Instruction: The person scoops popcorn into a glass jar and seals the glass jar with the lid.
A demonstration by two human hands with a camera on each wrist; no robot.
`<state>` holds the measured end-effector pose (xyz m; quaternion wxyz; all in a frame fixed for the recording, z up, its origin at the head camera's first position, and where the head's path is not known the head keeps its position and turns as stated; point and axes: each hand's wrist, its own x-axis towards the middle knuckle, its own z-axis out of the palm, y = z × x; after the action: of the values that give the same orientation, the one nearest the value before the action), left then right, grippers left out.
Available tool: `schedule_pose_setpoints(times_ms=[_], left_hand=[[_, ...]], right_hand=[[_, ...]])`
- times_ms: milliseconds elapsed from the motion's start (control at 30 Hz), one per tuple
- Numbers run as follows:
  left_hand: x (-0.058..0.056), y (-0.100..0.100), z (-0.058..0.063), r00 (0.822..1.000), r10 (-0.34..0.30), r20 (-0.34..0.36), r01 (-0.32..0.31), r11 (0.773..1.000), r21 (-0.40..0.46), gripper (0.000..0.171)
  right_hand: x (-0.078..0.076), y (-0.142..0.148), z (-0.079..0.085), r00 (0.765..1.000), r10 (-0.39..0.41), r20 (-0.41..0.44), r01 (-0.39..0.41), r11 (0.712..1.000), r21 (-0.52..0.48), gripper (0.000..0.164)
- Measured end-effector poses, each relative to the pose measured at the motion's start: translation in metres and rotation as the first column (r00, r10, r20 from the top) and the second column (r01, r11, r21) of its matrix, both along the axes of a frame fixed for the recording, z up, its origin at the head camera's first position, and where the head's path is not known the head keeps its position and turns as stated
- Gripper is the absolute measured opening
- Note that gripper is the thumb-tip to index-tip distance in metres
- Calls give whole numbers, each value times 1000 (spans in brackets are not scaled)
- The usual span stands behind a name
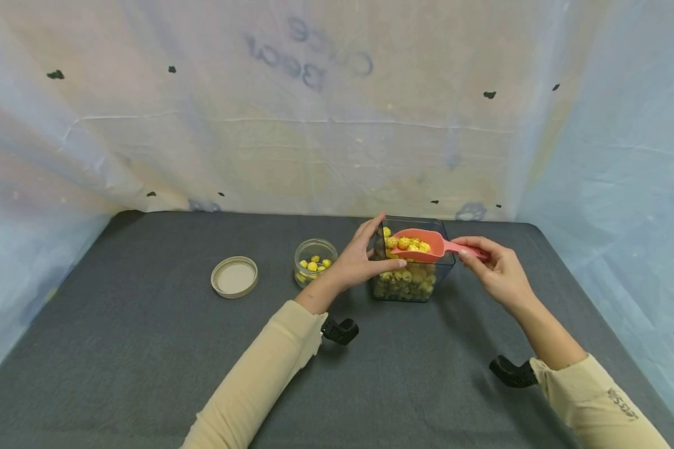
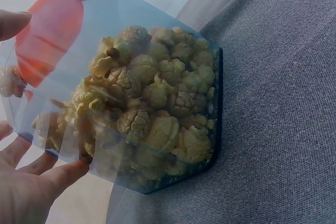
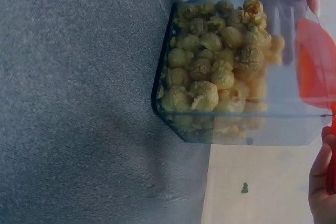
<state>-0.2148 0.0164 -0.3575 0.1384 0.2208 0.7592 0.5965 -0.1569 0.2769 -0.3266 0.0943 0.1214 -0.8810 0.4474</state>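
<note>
In the head view, a clear, dark-tinted plastic container (image 1: pixel 440 269) stands on the table, partly filled with yellow popcorn (image 2: pixel 157 98). My left hand (image 1: pixel 351 265) grips it at the left, thumb across the front and fingers along the left side. Between thumb and fingers my right hand (image 1: pixel 500 271) pinches the handle of a coral-red scoop (image 1: pixel 437 244). Several popcorn pieces lie in the scoop, which is inside the container's top, near the rim. Through the wall, the right wrist view shows the scoop above the popcorn heap.
Left of the container stands a round clear jar (image 1: pixel 299 257), uncovered, with some popcorn at its bottom. Farther left, a round cream-rimmed lid (image 1: pixel 234 277) lies flat on the dark grey tabletop (image 1: pixel 146 337). Whitish plastic sheeting (image 1: pixel 337 162) hangs behind the table and along both sides.
</note>
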Motion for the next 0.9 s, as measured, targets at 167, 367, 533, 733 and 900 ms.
schedule_pose_setpoints(times_ms=[167,367,533,733,900], left_hand=[[1,-1,1,1000,1,3,-1,1000,-3,94],[2,0,2,1000,8,1,-8,1000,-1,95],[1,1,2,1000,2,-4,-2,1000,-1,96],[1,1,1,1000,6,-4,-6,1000,-2,96],[1,0,1,1000,10,-2,-10,1000,-6,95]], right_hand=[[-1,-2,4,999,23,-45,-23,1000,1,24],[-4,-7,5,998,49,-29,-49,999,-22,25],[-2,-7,4,1000,27,-9,-27,999,-21,26],[-2,-8,2,1000,15,-4,-15,999,-48,28],[-2,-8,1,1000,16,-13,-17,997,-70,28]])
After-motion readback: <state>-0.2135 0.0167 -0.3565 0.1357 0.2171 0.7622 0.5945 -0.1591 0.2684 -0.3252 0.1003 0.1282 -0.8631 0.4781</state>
